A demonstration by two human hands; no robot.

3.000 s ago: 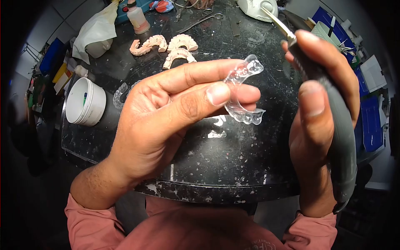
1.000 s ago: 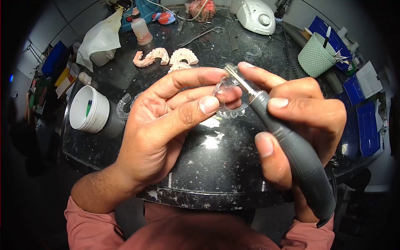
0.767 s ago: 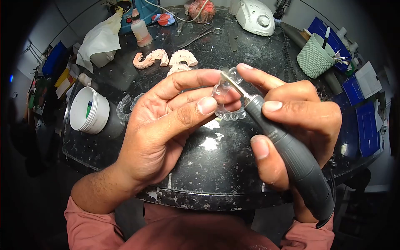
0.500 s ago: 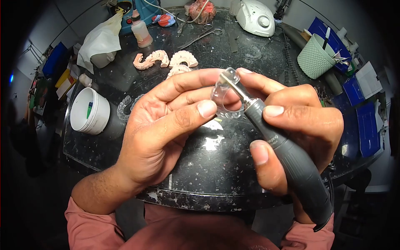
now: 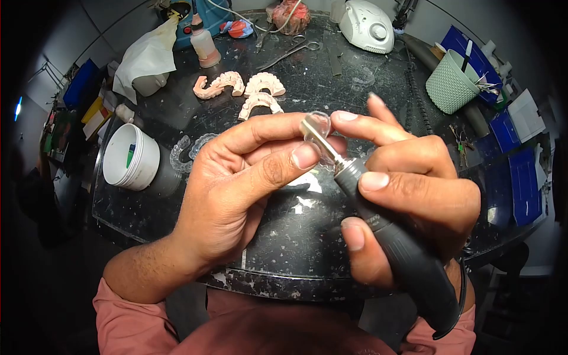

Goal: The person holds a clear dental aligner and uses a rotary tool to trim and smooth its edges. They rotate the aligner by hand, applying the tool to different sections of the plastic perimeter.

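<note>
- Held the clear tray (image 5: 325, 124) at one o'clock from the middle of the view, raised above the black table (image 5: 284, 260), probably for a close look at a see-through edge.
- Clamped the clear tray between thumb and fingers of the left hand (image 5: 228, 183), at nine o'clock, gripping from that side only, apparently to leave the upper end uncovered.
- Wrapped the right hand (image 5: 420, 189), at three o'clock, around the dark handpiece (image 5: 408, 251), thumb below and fingers above, likely for fine control of angle.
- Slanted the handpiece tail toward five o'clock and metal tip (image 5: 320, 140) toward eleven, across the clear tray in this view; could not tell touching from merely passing in front.
- Stretched other right fingers forward, apart from the grip, one fingertip just beside the upper rim of the clear tray, perhaps for steadying; could not confirm contact.
- Had pink dental casts (image 5: 265, 84) grouped at eleven o'clock, seemingly beyond the hands yet within reach.
- Had more clear plastic (image 5: 179, 155) between nine and ten o'clock, near the white tub (image 5: 148, 161) at nine.
- Had the white control unit (image 5: 364, 29) far back at one o'clock and the pale green basket (image 5: 452, 86) at two, probably for elbow room.
</note>
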